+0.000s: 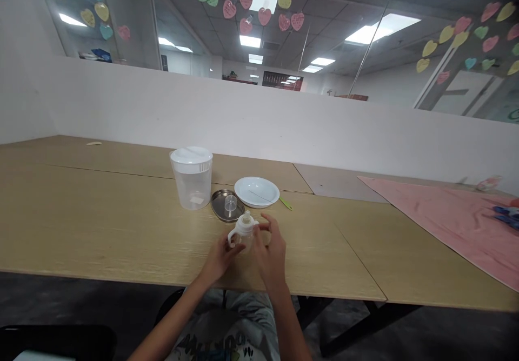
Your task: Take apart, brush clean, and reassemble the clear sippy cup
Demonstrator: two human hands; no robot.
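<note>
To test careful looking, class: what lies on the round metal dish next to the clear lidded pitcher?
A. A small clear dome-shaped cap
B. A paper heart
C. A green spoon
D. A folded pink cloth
A: a small clear cap sits on the metal dish, just beyond the handled baby bottle that both hands are on.

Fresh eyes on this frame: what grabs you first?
Both hands meet at the table's near edge on a small handled baby bottle: left hand at its handle, right hand at its side. Just behind stand a lidded clear pitcher, a steel dish holding a clear cap, and a white plate. A pink cloth covers the right.
</note>
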